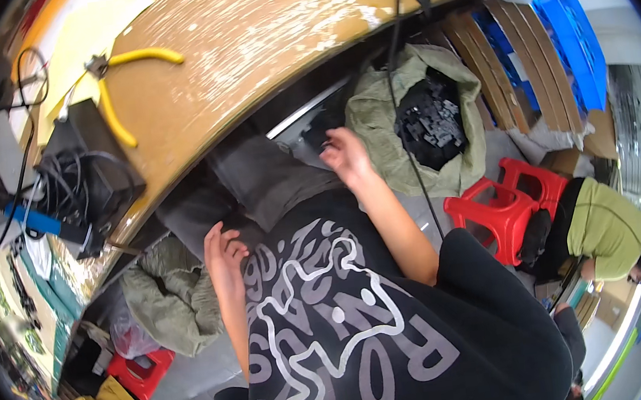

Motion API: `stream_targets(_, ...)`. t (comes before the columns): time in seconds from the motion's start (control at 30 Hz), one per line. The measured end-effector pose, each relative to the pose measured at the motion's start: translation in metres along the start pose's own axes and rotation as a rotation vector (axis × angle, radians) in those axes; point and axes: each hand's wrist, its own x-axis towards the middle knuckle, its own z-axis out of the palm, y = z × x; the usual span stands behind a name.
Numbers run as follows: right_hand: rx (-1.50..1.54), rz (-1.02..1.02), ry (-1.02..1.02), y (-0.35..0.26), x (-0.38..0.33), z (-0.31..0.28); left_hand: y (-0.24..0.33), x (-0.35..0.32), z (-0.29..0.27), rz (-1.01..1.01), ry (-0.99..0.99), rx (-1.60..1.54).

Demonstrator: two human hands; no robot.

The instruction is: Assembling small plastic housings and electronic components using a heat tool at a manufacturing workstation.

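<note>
The right hand point(347, 154) reaches forward from a bare forearm, just under the edge of the counter point(242, 44), fingers loosely spread and holding nothing that shows; its fingertips lie near a dark object below the counter's edge, too dim to make out. Just to its right, on the floor, an olive sack point(383, 127) stands open with a heap of small black parts point(429, 122) inside. The left hand point(223, 253) rests lower, by the lap, half curled with the palm turned in, and it too is empty. Both arms come out of a black top with pale lettering.

On the brown counter lie yellow-handled pliers point(117, 88) beside a black box with coiled cables point(88, 177). Red plastic stools point(504, 200) stand on the floor, blue crates point(572, 33) beyond them. Another person in a green shirt point(609, 228) sits at the right.
</note>
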Motion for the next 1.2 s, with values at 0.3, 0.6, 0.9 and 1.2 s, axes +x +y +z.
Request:
stream_targets(0.3, 0.209, -0.436, 0.578, -0.086, 0.036, -0.132, 0.012, 0.013, 0.013, 0.057, -0.044, 0.057)
stream_targets(0.6, -0.376, -0.882, 0.022, -0.027, -0.028, 0.045, 0.001, 0.011, 0.008, 0.066, -0.056, 0.053)
stream_targets(0.9, -1.304, -1.554, -0.300, -0.093, -0.050, 0.211, 0.009, 0.004, -0.075, 0.278, 0.311, -0.128)
stream_targets(1.2, -1.682, -1.573, -0.285, -0.115, -0.006, 0.264, 0.125, -0.030, -0.157, 0.993, 0.880, -0.181)
